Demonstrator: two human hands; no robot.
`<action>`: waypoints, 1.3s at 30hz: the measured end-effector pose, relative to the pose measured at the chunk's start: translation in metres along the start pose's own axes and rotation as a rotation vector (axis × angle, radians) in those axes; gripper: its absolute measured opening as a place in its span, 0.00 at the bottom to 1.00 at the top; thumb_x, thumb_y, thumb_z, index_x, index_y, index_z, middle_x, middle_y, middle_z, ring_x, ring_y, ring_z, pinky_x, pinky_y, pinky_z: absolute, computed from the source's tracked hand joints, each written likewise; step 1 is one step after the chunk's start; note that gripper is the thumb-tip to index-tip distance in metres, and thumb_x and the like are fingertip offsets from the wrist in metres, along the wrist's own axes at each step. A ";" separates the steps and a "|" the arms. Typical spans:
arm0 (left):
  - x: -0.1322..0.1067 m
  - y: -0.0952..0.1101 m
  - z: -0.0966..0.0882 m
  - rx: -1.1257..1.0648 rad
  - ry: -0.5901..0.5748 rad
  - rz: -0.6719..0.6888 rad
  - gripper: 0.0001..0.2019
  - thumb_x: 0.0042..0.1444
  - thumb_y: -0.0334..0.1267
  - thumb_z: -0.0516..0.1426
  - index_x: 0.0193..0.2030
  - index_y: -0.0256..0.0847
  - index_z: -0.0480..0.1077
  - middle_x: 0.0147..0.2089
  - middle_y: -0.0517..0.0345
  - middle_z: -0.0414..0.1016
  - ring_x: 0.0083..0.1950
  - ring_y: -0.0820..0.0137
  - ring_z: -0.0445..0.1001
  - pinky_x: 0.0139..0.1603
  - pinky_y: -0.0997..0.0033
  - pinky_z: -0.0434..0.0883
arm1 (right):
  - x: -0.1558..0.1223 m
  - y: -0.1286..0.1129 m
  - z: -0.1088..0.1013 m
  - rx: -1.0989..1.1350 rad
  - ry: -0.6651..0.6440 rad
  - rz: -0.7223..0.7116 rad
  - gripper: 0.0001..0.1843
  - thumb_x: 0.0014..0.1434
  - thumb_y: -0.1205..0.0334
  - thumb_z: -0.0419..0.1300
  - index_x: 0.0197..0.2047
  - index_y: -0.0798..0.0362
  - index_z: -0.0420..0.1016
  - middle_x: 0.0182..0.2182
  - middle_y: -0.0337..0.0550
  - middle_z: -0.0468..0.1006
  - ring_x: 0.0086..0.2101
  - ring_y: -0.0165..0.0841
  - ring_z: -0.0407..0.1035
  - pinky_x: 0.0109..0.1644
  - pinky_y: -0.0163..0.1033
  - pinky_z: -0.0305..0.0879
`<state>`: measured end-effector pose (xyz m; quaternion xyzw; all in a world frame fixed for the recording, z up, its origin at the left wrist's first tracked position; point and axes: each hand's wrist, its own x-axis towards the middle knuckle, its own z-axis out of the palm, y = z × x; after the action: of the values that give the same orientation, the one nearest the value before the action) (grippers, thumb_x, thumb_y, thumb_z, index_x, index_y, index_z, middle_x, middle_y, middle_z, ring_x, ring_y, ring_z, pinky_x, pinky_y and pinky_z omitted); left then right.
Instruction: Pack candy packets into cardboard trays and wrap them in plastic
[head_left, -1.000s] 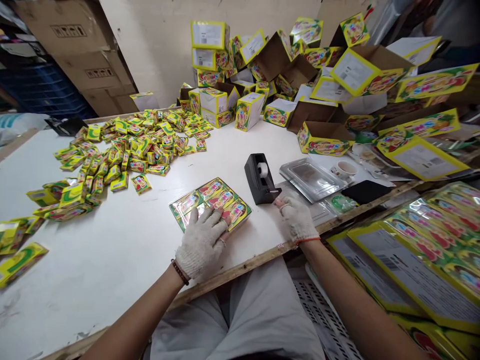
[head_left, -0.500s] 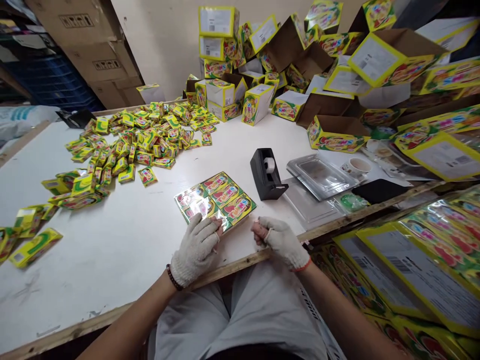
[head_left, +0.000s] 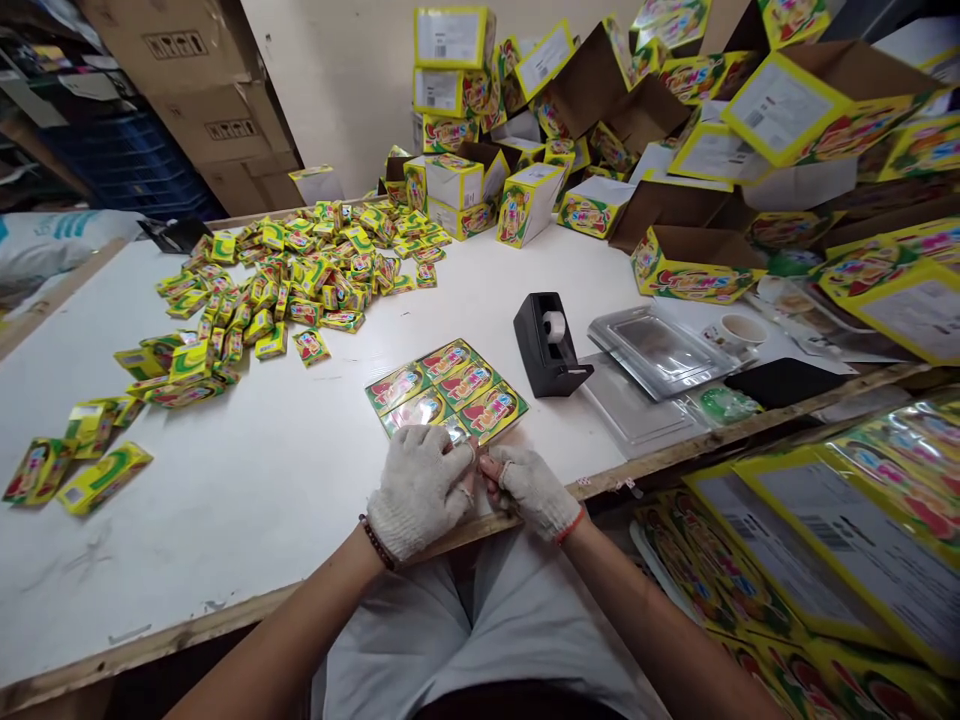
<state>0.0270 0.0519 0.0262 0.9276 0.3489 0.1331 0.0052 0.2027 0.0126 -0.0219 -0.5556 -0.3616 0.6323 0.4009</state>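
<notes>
A white table (head_left: 247, 500); towards its near edge, a flat, shiny printed pack (head_left: 454, 385); right of that, a black tape dispenser (head_left: 544, 365). The left hand (head_left: 422, 492), gloved, curls over the pack's near side, its grip unclear; the right hand (head_left: 531, 490) is pinched closed beside it (on what, cannot be told). Steady, flat pressure should keep the pack square

On the table (head_left: 247, 500): shrink pack (head_left: 452, 385) in front, tape dispenser (head_left: 550, 345) right of it, clamshell trays (head_left: 660, 350) farther right; small boxes (head_left: 300, 270) heaped left.
</notes>
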 end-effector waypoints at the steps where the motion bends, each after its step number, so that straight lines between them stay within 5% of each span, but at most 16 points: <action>1: 0.004 0.002 0.000 -0.001 0.004 -0.028 0.12 0.63 0.42 0.54 0.49 0.46 0.76 0.41 0.50 0.73 0.45 0.55 0.68 0.45 0.52 0.66 | 0.002 0.000 -0.001 0.016 -0.012 0.035 0.27 0.45 0.37 0.66 0.26 0.51 0.63 0.18 0.33 0.66 0.18 0.24 0.59 0.18 0.30 0.51; 5: 0.018 0.011 0.009 0.019 -0.025 -0.123 0.09 0.64 0.40 0.55 0.37 0.45 0.75 0.36 0.51 0.74 0.43 0.56 0.71 0.42 0.54 0.65 | 0.005 -0.006 -0.011 0.087 -0.124 0.182 0.19 0.41 0.52 0.69 0.29 0.52 0.67 0.21 0.33 0.70 0.19 0.24 0.63 0.19 0.29 0.58; 8: 0.024 0.020 0.013 0.060 -0.041 -0.168 0.07 0.64 0.36 0.53 0.39 0.43 0.73 0.36 0.50 0.75 0.42 0.56 0.73 0.41 0.55 0.65 | 0.001 -0.013 -0.017 0.043 -0.091 0.221 0.14 0.43 0.60 0.67 0.32 0.52 0.68 0.25 0.36 0.74 0.21 0.26 0.68 0.19 0.29 0.62; 12: 0.029 0.028 0.005 0.093 -0.106 -0.194 0.07 0.62 0.33 0.54 0.44 0.41 0.72 0.38 0.48 0.76 0.42 0.54 0.75 0.39 0.56 0.67 | -0.002 -0.023 -0.017 -0.008 0.128 0.133 0.13 0.58 0.50 0.61 0.35 0.50 0.65 0.27 0.39 0.76 0.20 0.26 0.67 0.16 0.30 0.58; 15: 0.035 0.006 -0.005 0.041 -0.103 -0.172 0.06 0.59 0.39 0.58 0.40 0.42 0.73 0.38 0.50 0.75 0.41 0.55 0.75 0.40 0.56 0.69 | 0.010 -0.038 -0.017 -0.151 0.189 0.107 0.15 0.60 0.48 0.61 0.35 0.50 0.65 0.23 0.37 0.74 0.18 0.26 0.66 0.17 0.30 0.57; 18: 0.036 -0.046 -0.008 0.002 0.130 -0.330 0.11 0.57 0.42 0.59 0.44 0.42 0.74 0.47 0.47 0.75 0.49 0.53 0.74 0.49 0.52 0.71 | 0.036 -0.061 -0.024 -0.333 0.204 0.071 0.12 0.59 0.54 0.63 0.38 0.51 0.66 0.22 0.36 0.72 0.20 0.28 0.67 0.20 0.31 0.59; 21: 0.019 -0.094 0.002 -0.203 0.283 -0.449 0.16 0.60 0.37 0.53 0.53 0.39 0.72 0.51 0.46 0.75 0.53 0.57 0.75 0.53 0.54 0.73 | 0.064 -0.084 -0.027 -0.604 0.375 -0.116 0.17 0.57 0.60 0.64 0.48 0.54 0.69 0.35 0.45 0.78 0.31 0.33 0.74 0.32 0.35 0.70; 23: -0.003 -0.103 0.014 -0.338 0.325 -0.436 0.15 0.64 0.37 0.49 0.52 0.40 0.72 0.53 0.47 0.75 0.56 0.60 0.75 0.56 0.56 0.75 | 0.074 -0.092 -0.022 -0.859 0.459 -0.333 0.21 0.57 0.64 0.62 0.54 0.55 0.70 0.49 0.53 0.77 0.42 0.38 0.75 0.45 0.41 0.73; 28: -0.055 -0.059 0.042 -0.358 0.459 -0.287 0.15 0.66 0.33 0.50 0.58 0.43 0.67 0.67 0.42 0.63 0.68 0.58 0.66 0.61 0.52 0.74 | 0.055 -0.072 0.007 -1.402 0.057 -0.837 0.21 0.63 0.58 0.59 0.58 0.55 0.75 0.60 0.58 0.72 0.61 0.51 0.63 0.65 0.58 0.58; 32: -0.065 -0.038 0.053 -0.337 0.553 -0.139 0.21 0.62 0.26 0.52 0.60 0.48 0.63 0.66 0.43 0.64 0.58 0.63 0.74 0.54 0.57 0.77 | 0.033 -0.030 0.011 -1.450 0.044 -1.024 0.29 0.61 0.59 0.61 0.65 0.52 0.70 0.63 0.58 0.69 0.63 0.52 0.61 0.69 0.63 0.51; 36: -0.065 -0.052 0.053 -0.226 0.575 -0.050 0.18 0.60 0.25 0.52 0.54 0.46 0.67 0.54 0.48 0.71 0.51 0.65 0.75 0.47 0.62 0.77 | 0.030 0.000 0.003 -1.370 0.118 -1.095 0.28 0.61 0.66 0.58 0.63 0.41 0.72 0.63 0.47 0.71 0.63 0.47 0.62 0.68 0.61 0.54; 39: -0.064 -0.062 0.045 -0.195 0.501 0.071 0.14 0.60 0.26 0.54 0.50 0.43 0.70 0.50 0.47 0.74 0.47 0.66 0.75 0.44 0.66 0.76 | 0.029 -0.002 -0.013 -1.285 0.053 -1.198 0.27 0.59 0.67 0.56 0.61 0.44 0.73 0.61 0.48 0.73 0.62 0.44 0.64 0.67 0.56 0.58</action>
<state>-0.0483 0.0610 -0.0393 0.8725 0.2919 0.3917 0.0035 0.2144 0.0404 -0.0337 -0.4053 -0.8689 -0.0234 0.2832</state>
